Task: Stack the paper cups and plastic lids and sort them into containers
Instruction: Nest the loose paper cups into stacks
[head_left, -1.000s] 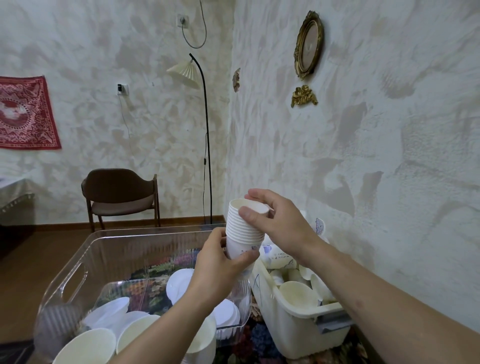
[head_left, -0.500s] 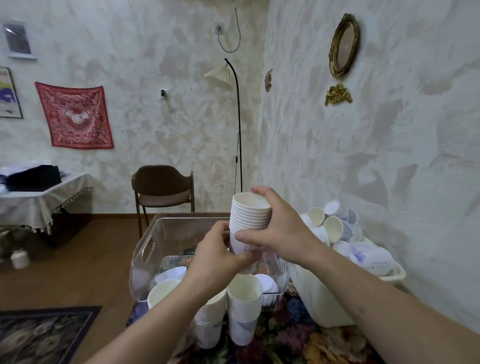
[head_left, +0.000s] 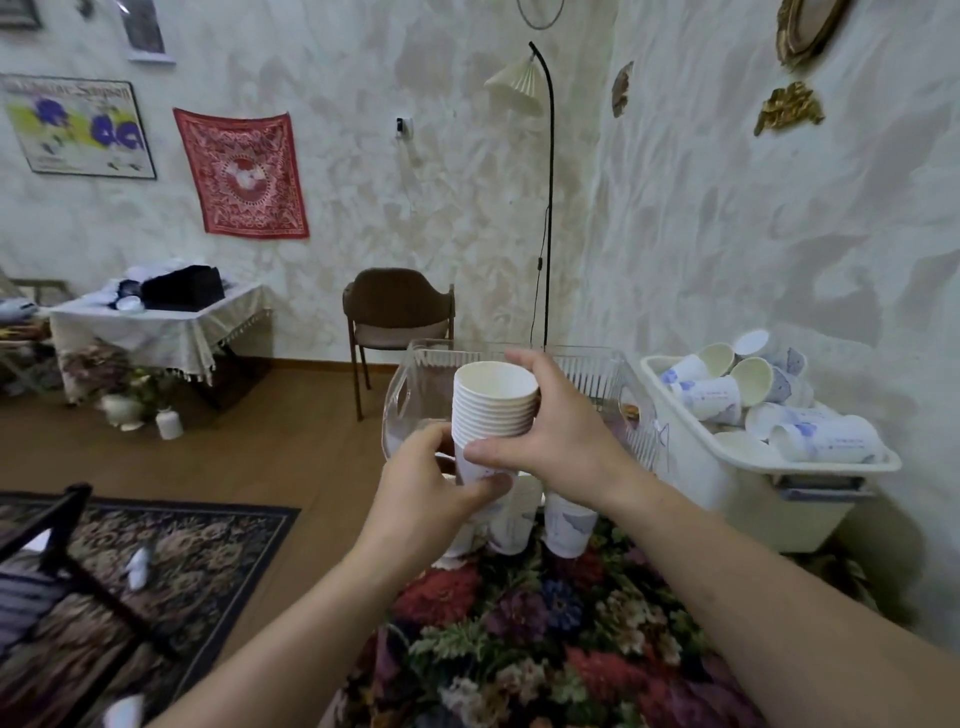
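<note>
Both hands hold a stack of paper cups (head_left: 493, 415) upright above the flowered tablecloth (head_left: 524, 639).

The left hand (head_left: 426, 493) curls round the stack's base, thumb across the front; the right hand (head_left: 561, 436) wraps the rims from the side, thumb pinching low. Behind them stands a clear plastic bin (head_left: 597, 374), partly hidden by the hands; shorter cup stacks (head_left: 566, 525) stand under the wrists. To the right, a white tub (head_left: 779, 499) holds loose printed cups (head_left: 810, 439). A brown chair (head_left: 397, 317) and floor lamp (head_left: 545, 208) stand by the wall.
</note>
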